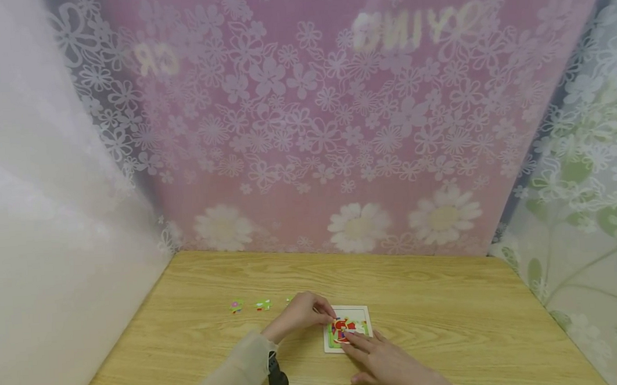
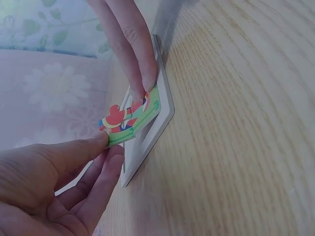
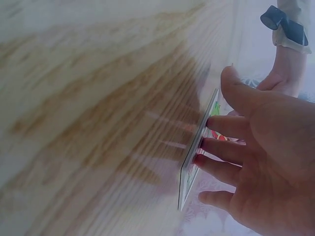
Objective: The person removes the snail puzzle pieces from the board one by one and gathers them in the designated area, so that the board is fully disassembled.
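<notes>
The puzzle piece (image 2: pixel 117 129) is thin and flat, with a rounded red shape on it, a yellow curved band, small parts in blue and white, and a green strip along the lower edge. It is at the left side of the square white tray (image 1: pixel 351 313), tilted, and a dark gap is visible below it. The left hand (image 1: pixel 303 312) pinches this piece between the thumb and the fingers. Its inner edge meets the joined pieces (image 2: pixel 149 103), which are also red, green and blue; whether they are locked together, I cannot tell. The right hand (image 1: pixel 387 360) has its fingers extended and apart from each other, and its fingertips rest on the joined pieces in the tray. The upper part of the tray shows bare white. On the wooden table (image 1: pixel 451 324), to the left of the tray, lie a green piece with a purple round spot (image 1: pixel 236 306), then a green and white piece (image 1: pixel 263 305), and a third piece (image 1: pixel 288 300), which is partly hidden behind the left hand
</notes>
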{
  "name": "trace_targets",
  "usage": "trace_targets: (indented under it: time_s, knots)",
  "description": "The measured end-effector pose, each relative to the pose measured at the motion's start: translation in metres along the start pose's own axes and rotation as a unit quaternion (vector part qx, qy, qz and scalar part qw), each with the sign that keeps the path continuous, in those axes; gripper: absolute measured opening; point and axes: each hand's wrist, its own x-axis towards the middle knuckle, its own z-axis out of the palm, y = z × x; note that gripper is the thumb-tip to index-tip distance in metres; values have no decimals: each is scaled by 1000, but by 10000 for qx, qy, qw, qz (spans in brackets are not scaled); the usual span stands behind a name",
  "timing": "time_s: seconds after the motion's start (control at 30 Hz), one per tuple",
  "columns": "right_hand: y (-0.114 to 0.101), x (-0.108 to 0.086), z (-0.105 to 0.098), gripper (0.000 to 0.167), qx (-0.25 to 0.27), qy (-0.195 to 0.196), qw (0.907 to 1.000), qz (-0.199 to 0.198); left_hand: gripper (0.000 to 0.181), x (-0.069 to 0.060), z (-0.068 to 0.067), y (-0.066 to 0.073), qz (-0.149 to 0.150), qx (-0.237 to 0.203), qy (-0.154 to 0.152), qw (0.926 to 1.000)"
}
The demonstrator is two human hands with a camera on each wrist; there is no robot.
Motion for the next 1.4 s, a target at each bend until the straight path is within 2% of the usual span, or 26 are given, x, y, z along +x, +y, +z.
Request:
trace_targets:
  time_s: [0.2,0.47,0.7,1.03,1.33,1.4]
  knots:
    - [1,2,3,67,-80,54,10000,-17,5,-1,0,-1,13,-79,-40,10000]
    - [1,3,-1,62,151,178,9997,-53,5,3,1,-5,153,72,-33,9999]
    - [3,4,-1,59,273,424,9985,-195,6,4,2,-3,247,125,-48,9996]
    - [3,1,2,60,126,288,9994,-146,6,4,3,-4,364,203,-61,9991]
    - [0,2,1,62,98,136,9999,-27,3,6,-3,-9,35,-46,378,9993]
    - [0,2,0,62,90,131,9999,-28,4,6,-7,-8,-20,-128,381,9992]
